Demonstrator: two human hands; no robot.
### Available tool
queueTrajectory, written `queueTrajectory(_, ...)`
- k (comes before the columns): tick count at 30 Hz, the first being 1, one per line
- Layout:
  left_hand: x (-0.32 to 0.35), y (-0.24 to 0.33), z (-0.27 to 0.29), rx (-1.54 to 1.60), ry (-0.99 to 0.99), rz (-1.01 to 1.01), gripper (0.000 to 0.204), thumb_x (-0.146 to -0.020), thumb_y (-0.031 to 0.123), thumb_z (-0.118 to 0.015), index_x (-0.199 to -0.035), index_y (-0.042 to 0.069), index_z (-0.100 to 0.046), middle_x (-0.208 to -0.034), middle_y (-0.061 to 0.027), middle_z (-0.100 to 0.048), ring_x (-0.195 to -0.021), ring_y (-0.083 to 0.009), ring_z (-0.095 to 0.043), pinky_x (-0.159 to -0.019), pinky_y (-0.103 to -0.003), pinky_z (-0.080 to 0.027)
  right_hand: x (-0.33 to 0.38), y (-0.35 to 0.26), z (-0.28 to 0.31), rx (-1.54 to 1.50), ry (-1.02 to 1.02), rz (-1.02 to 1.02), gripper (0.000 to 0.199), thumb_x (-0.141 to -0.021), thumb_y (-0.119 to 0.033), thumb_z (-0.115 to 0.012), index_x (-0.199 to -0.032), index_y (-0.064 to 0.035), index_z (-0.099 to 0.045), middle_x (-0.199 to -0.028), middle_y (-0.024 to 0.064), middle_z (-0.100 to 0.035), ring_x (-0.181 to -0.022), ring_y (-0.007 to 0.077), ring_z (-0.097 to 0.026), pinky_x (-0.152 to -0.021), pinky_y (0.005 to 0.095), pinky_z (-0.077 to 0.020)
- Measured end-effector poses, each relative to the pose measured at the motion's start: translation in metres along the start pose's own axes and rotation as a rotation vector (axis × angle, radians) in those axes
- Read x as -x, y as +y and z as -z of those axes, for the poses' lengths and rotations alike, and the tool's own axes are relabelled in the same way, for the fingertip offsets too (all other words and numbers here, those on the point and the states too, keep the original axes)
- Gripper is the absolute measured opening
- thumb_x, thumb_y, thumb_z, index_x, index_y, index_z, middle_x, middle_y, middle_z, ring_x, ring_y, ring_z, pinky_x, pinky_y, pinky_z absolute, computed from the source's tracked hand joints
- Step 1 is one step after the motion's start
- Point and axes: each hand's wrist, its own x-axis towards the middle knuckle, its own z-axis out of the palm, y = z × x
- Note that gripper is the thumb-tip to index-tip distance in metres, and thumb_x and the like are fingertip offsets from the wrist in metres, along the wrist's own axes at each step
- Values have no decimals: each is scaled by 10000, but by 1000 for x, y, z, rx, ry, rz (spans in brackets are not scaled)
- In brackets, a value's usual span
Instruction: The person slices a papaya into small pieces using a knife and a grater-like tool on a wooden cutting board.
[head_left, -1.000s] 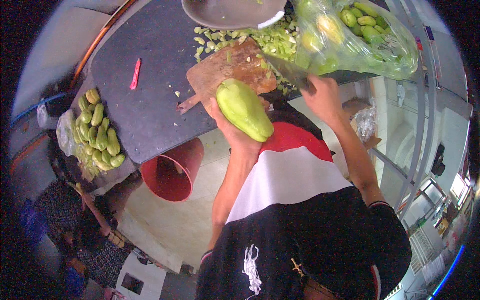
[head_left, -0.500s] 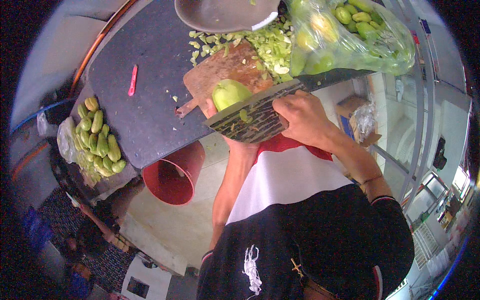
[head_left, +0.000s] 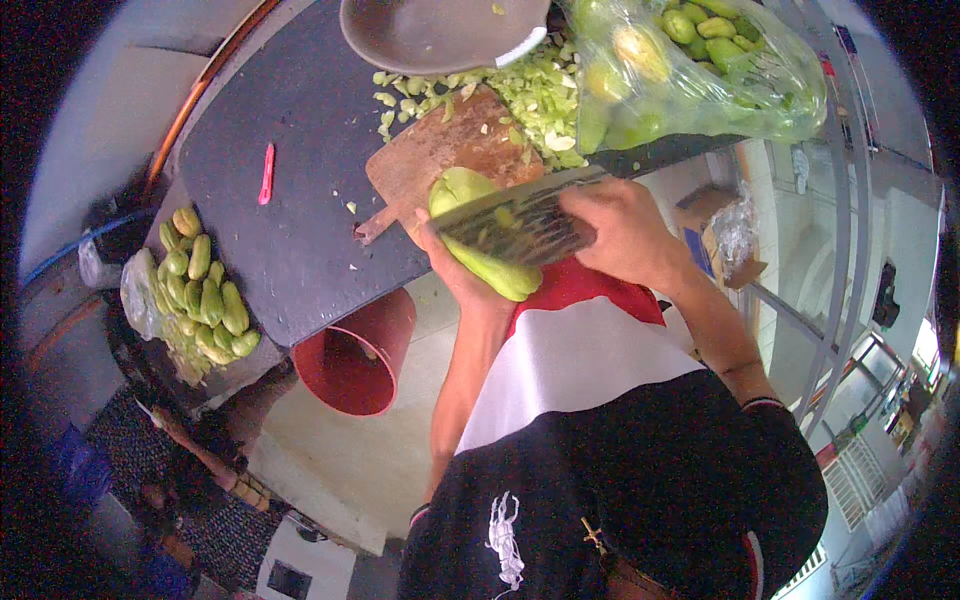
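My left hand point(head_left: 452, 268) cups a large green mango point(head_left: 480, 230) from below, just off the near edge of the dark table point(head_left: 290, 170). My right hand point(head_left: 625, 232) grips a broad cleaver point(head_left: 515, 220) whose blade lies across the mango's upper side. Behind them a worn wooden cutting board point(head_left: 440, 155) rests on the table, with a heap of pale green chopped pieces point(head_left: 535, 95) at its far right.
A clear bag of green mangoes point(head_left: 690, 60) lies at the table's right end. A grey bowl point(head_left: 430, 30) sits at the far edge, a small pink tool point(head_left: 266, 172) at left. More mangoes point(head_left: 200, 295) are piled left of the table, a red bucket point(head_left: 350, 350) below.
The cleaver came down from beside the bag onto the mango, then slid along it. The mango has turned in my left hand and shifted slightly.
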Motion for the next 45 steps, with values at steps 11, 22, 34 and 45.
queueTrajectory(11,-4,-5,19,-43,-131,-95,576,-983,593,-381,-1182,86,-567,-1074,-102,-641,-908,-244,-644,-767,-375,-563,-17,8,-13,-29,-33,-2,144,-693,-104,-706,-778,-38,-612,-691,141,-626,-724,381,-635,-660,475,-507)
queueTrajectory(22,0,10,15,-9,-165,59,755,-887,742,-413,-1232,88,-561,-1075,-137,-657,-889,-302,-658,-769,-450,-569,-3,22,0,-81,-16,-264,181,-768,-150,-704,-887,-16,-671,-783,199,-656,-778,402,-641,-705,467,-515)
queueTrajectory(34,1,3,38,37,-239,67,742,-887,746,-423,-1271,123,-547,-1188,-78,-627,-1038,-265,-623,-889,-419,-535,-10,-31,11,102,-15,100,209,-648,-94,-707,-798,-70,-564,-771,89,-639,-712,348,-629,-641,460,-525)
queueTrajectory(45,3,0,49,-43,-259,6,695,-898,699,-468,-1270,117,-539,-1180,-71,-624,-1049,-242,-615,-881,-409,-536,-12,-34,8,65,90,124,230,-617,-66,-719,-769,-73,-546,-731,93,-611,-710,348,-612,-633,460,-496)
